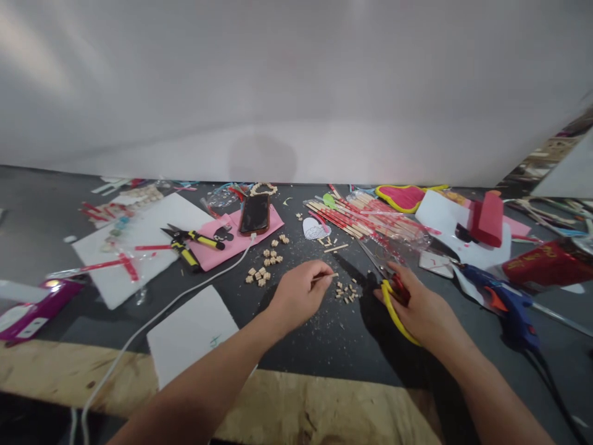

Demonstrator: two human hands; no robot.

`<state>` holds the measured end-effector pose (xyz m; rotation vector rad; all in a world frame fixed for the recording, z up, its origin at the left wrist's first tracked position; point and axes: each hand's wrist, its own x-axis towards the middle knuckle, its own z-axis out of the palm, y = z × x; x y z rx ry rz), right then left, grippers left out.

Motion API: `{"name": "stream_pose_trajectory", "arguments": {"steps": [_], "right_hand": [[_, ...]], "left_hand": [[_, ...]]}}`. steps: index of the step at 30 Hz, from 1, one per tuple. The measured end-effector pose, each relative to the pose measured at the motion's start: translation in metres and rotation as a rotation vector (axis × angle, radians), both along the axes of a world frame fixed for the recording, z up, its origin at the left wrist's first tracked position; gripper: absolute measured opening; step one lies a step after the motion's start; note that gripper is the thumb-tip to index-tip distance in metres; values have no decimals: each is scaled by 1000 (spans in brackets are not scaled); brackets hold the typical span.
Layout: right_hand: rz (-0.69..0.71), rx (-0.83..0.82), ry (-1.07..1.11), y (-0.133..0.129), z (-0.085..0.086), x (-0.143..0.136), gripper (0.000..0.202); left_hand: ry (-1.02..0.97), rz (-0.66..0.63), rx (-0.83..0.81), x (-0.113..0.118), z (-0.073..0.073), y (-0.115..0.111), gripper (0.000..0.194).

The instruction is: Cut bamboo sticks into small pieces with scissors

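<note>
My left hand (303,290) pinches a thin wooden stick (330,275) between thumb and fingertips, low over the dark table. My right hand (424,303) is wrapped round the yellow and red handles of a pair of scissors (393,309), whose metal blades point up and to the left, away from the stick. Between the two hands lie several short cut stick pieces (347,292). Left of my left hand sit several small clusters of wooden bits (259,276). Beyond, a longer loose stick (336,248) lies near a bundle of red-marked sticks (340,216) in clear plastic.
On the left are pliers (189,244), a phone (254,214) on pink paper (208,250) with a white cable (185,289), and white card (185,334). To the right lie a blue glue gun (503,306) and a red packet (549,264). A pale wall (296,93) stands behind.
</note>
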<state>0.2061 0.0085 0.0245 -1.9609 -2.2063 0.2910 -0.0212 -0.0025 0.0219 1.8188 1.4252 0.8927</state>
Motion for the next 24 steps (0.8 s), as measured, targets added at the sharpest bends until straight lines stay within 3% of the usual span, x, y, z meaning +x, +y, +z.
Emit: {"name": "stream_pose_trajectory", "arguments": {"steps": [3,7,24], "right_hand": [[68,9,59,0,-2,0,50],[72,24,94,-1,-2,-1,47],[128,31,49,-3,-8,0,45]], "left_hand": [[325,-42,186,0,-4,2,20],[511,-65,202,2,-8,4,21],[614,-140,164,6,-13,1,24]]}}
